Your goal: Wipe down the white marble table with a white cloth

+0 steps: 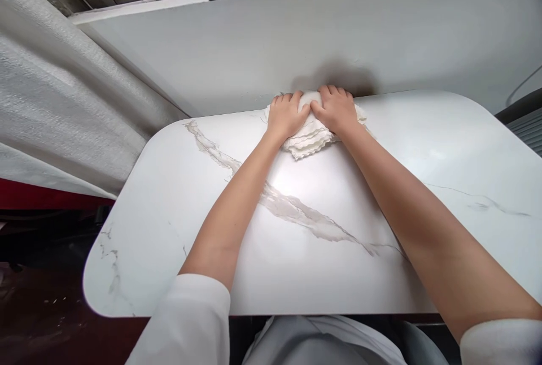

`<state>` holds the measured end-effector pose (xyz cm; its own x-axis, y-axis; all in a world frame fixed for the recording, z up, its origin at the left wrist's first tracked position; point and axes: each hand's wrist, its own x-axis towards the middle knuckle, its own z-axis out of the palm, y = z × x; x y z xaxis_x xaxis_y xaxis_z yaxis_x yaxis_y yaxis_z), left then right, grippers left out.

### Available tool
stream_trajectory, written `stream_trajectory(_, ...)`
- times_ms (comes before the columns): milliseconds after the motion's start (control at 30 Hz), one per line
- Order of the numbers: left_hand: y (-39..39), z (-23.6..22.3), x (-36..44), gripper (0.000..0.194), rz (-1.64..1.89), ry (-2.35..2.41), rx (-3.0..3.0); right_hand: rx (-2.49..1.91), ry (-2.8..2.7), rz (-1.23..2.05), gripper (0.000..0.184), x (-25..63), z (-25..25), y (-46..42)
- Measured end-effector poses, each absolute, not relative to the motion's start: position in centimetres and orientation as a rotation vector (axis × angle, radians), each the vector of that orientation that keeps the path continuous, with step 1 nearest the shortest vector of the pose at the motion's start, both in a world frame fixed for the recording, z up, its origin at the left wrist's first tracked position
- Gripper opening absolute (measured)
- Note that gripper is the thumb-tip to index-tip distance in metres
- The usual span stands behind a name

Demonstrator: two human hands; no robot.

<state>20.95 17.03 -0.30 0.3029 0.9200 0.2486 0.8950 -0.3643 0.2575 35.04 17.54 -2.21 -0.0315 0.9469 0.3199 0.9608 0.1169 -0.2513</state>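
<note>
A small pile of white cloths [311, 138] with wavy edges lies at the far edge of a white marble table [322, 240]. My left hand [285, 115] and my right hand [335, 108] rest on top of the pile side by side, fingers curled over its far side and gripping the cloth. Both arms stretch straight out across the tabletop. The far part of the pile is hidden under my hands.
The table has grey veins and rounded corners and stands against a grey wall [296, 37]. A white textured covering [55, 99] hangs at the left. Dark floor [38, 297] lies below the table's left corner.
</note>
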Motion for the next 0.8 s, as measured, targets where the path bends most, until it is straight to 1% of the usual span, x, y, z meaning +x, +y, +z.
stream_trajectory(300,14.8,-0.8,18.3,0.046,0.585,1.883,2.426,-1.743,-2.057,-0.037,0.037,31.8,-1.8,16.0)
stream_trajectory(533,10.6,-0.7,17.9,0.049,0.511,1.921,2.464,-1.697,-2.122,0.054,0.047,31.6,-1.1,11.6)
stream_trajectory(800,3.0,0.0,17.5,0.052,0.396,1.792,2.553,-1.841,-2.133,0.097,0.058,31.6,-0.8,2.8)
